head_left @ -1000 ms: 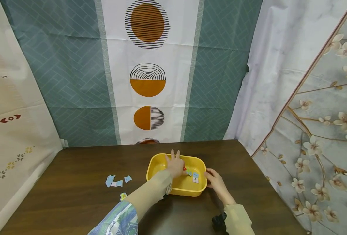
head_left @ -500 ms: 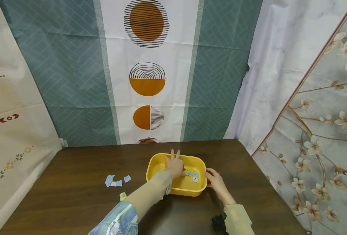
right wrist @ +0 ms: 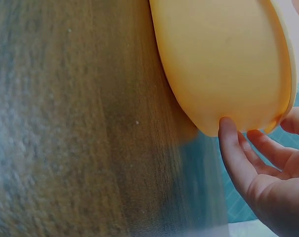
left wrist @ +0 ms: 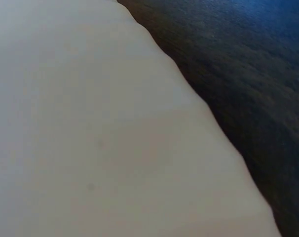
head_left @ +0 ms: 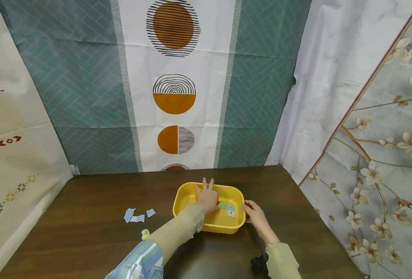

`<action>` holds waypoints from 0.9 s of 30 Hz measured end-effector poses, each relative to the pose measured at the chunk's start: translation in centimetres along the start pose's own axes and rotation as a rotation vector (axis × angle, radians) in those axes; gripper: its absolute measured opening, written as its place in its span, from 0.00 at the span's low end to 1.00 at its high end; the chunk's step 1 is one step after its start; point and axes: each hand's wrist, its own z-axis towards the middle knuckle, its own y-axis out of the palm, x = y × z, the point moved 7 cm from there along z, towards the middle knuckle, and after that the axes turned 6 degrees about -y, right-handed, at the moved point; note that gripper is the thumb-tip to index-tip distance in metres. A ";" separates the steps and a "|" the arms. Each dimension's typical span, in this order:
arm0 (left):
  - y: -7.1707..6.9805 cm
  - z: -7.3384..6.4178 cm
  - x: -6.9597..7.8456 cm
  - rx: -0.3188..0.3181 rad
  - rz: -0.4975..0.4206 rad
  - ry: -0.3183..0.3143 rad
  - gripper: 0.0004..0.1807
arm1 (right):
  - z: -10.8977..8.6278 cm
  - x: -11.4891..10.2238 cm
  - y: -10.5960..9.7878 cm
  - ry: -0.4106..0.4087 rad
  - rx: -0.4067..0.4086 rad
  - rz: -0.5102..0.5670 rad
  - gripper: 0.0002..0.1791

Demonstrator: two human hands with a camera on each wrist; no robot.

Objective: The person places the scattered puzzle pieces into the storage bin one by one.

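Note:
A yellow plastic basin stands on the dark wooden table. My left hand reaches inside it, several fingers spread up toward the far rim; the thumb and index finger are largely hidden, and I cannot tell whether they pinch anything. Just right of that hand lie small coloured pieces: a bit of red, a green one, a blue one and a white one. My right hand holds the basin's right end. In the right wrist view its fingertips press the outer wall, with the thumb at the rim.
Left of the basin, several loose flat pieces lie on the table: a blue one, a pink-and-blue one, another blue one and a yellow one. A patterned curtain hangs behind. A forearm fills most of the left wrist view.

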 end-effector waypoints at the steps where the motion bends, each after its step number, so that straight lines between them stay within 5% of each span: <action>1: 0.0 0.0 -0.1 0.003 -0.001 0.000 0.19 | 0.0 0.0 0.0 -0.002 0.000 0.001 0.20; 9: -0.5 -0.2 -0.5 -0.002 -0.048 0.024 0.21 | -0.2 -0.4 0.1 -0.021 -0.013 0.003 0.21; 27: -5.0 -2.1 -3.1 0.023 -0.171 0.100 0.28 | -0.4 -0.5 0.2 -0.007 -0.007 -0.017 0.21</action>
